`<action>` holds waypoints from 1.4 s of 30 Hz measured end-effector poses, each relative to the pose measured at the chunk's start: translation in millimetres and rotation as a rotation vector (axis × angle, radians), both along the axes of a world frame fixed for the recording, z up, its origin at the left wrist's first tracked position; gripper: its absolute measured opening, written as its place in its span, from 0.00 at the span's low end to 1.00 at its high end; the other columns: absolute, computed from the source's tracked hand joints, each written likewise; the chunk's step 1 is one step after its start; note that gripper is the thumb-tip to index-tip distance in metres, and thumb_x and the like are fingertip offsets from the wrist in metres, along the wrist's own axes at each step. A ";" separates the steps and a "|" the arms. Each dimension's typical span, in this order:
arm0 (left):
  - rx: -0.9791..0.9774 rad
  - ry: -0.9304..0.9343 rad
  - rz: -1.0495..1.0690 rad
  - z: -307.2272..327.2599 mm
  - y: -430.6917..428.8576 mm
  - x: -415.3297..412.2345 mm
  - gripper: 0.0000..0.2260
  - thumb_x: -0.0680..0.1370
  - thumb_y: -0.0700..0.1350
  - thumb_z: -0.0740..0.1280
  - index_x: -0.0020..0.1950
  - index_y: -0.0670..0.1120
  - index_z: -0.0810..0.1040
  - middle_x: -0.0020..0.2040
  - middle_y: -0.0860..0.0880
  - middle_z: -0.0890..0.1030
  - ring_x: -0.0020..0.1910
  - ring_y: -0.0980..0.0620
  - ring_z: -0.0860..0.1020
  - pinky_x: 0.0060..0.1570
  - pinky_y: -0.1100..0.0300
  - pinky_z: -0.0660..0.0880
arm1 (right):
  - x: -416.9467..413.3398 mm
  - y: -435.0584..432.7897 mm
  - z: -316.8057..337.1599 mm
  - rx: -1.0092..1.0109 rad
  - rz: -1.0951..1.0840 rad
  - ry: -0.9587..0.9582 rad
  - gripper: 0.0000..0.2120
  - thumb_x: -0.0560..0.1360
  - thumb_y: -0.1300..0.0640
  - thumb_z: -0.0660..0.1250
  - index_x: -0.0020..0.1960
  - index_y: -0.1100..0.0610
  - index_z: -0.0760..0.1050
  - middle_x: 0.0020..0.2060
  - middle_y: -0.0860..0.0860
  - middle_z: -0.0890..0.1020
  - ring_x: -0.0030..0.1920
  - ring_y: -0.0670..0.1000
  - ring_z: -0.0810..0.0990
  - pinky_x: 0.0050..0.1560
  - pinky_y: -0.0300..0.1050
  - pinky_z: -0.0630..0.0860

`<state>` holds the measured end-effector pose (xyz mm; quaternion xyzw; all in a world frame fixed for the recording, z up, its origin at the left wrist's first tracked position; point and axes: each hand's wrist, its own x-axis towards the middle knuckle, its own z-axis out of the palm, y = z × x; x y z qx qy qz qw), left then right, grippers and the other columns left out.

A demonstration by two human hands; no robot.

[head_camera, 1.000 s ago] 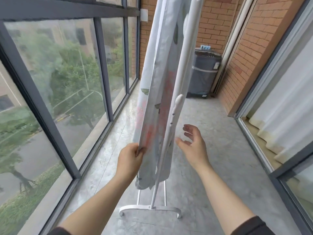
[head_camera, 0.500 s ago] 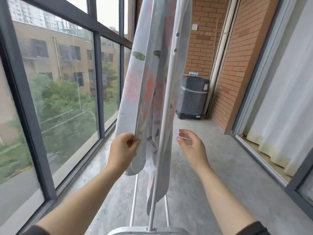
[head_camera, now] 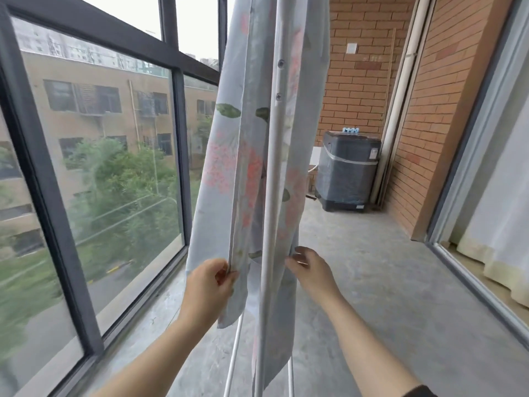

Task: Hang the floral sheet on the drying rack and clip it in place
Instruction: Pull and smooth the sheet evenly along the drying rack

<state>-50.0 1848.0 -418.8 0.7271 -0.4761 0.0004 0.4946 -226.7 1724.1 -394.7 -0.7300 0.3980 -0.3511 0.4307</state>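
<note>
Floral sheet (head_camera: 226,167) hangs over the drying rack (head_camera: 270,196); I'd pull both folds down evenly before clipping. My left hand (head_camera: 210,285) pinches the left fold's lower edge, beside the rack's upright; my right hand (head_camera: 310,270), fingers loose and holding nothing, is at the right fold's edge.

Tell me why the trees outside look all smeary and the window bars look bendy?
Head view: the trees at the lower left are streaked, likely motion blur from a moving camera. Head view: the window frame bows because the lens is wide-angle. Head view: the right hand has smeared fingertips, while the floral sheet looks fairly sharp. Head view: the daylight is soft, with no hard shadows.
</note>
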 end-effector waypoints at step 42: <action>-0.067 0.086 -0.056 -19.4 6.2 -48.4 0.12 0.74 0.34 0.69 0.32 0.39 0.71 0.28 0.49 0.75 0.28 0.58 0.74 0.32 0.61 0.70 | -6.8 24.0 -28.0 -0.188 0.039 -0.202 0.12 0.76 0.60 0.65 0.34 0.55 0.74 0.25 0.42 0.74 0.28 0.42 0.71 0.31 0.32 0.67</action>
